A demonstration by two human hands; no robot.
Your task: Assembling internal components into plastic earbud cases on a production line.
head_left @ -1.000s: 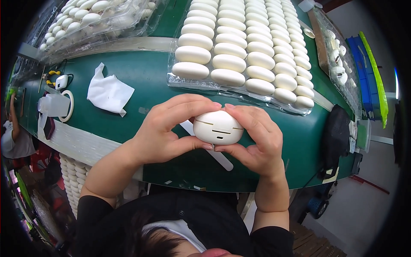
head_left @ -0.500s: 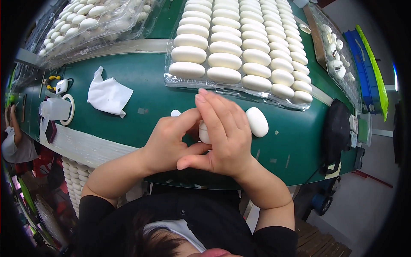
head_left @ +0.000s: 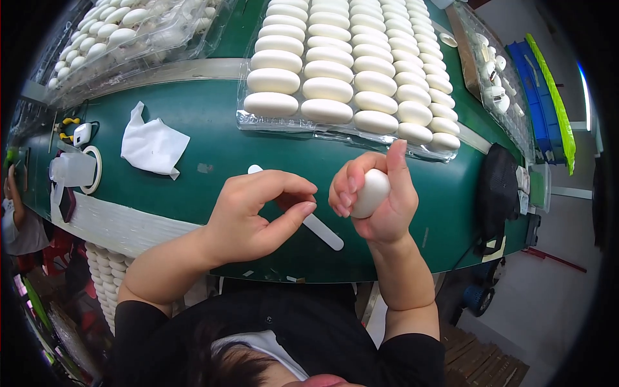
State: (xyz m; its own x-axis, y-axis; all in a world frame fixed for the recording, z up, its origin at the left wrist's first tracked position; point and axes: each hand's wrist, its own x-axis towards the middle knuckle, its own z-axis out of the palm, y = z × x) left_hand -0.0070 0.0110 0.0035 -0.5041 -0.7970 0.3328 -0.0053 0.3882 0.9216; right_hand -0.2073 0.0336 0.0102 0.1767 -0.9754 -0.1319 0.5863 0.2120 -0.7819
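Observation:
My right hand [head_left: 387, 200] is closed around a smooth white oval piece [head_left: 372, 193], its thumb pointing up and away. My left hand [head_left: 258, 209] hovers to the left, fingers curved and thumb tip apart from the index, with nothing visible between them. Beneath the left hand a flat white stick with rounded ends [head_left: 324, 232] lies slantwise on the green tabletop [head_left: 225, 142]; the hand covers its middle. Beyond both hands, rows of white oval pieces [head_left: 327, 111] fill a clear plastic tray [head_left: 309, 129].
To the left lie a crumpled white cloth [head_left: 153, 143], a clear container [head_left: 76, 169] and a roll of tape [head_left: 95, 169]. Stacked clear trays [head_left: 142, 64] stand far left. A black bag [head_left: 498, 193] sits at the right edge. Another person [head_left: 22, 219] is at far left.
My hands have drawn apart, the right one moving right. The oval piece lying beside it no longer shows on the table; my right hand now grips one. More of the white stick is uncovered.

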